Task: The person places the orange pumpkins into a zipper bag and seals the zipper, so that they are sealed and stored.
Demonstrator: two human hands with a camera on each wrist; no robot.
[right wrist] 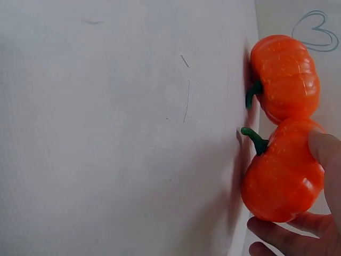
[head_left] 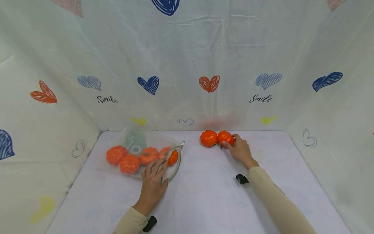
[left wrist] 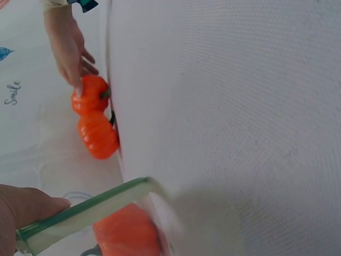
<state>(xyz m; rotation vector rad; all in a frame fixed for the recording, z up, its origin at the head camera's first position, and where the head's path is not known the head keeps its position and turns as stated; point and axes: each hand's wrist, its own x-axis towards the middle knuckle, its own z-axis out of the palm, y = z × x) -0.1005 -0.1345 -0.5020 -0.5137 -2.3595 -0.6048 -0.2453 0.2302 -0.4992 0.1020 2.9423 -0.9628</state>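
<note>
Toward the back of the table, my right hand [head_left: 241, 150] holds a small orange pumpkin [right wrist: 282, 170] with a green stem, thumb on one side and fingers on the other. Against it sits a second orange pumpkin [head_left: 208, 138], its stem seen in the right wrist view. On the left lies a clear plastic bag [head_left: 159, 134] with a green-edged mouth toward the right and several orange pumpkins [head_left: 130, 163] inside. My left hand [head_left: 153, 182] rests at the bag's mouth with its fingers extended. In the left wrist view, the green rim [left wrist: 101, 205] passes beside that hand.
A white cloth printed with hearts [head_left: 209, 84] hangs behind and beside the white table [head_left: 204, 201]. Black straps [head_left: 242, 178] show at both wrists. A pale green patch [head_left: 135, 140] is visible on the bag.
</note>
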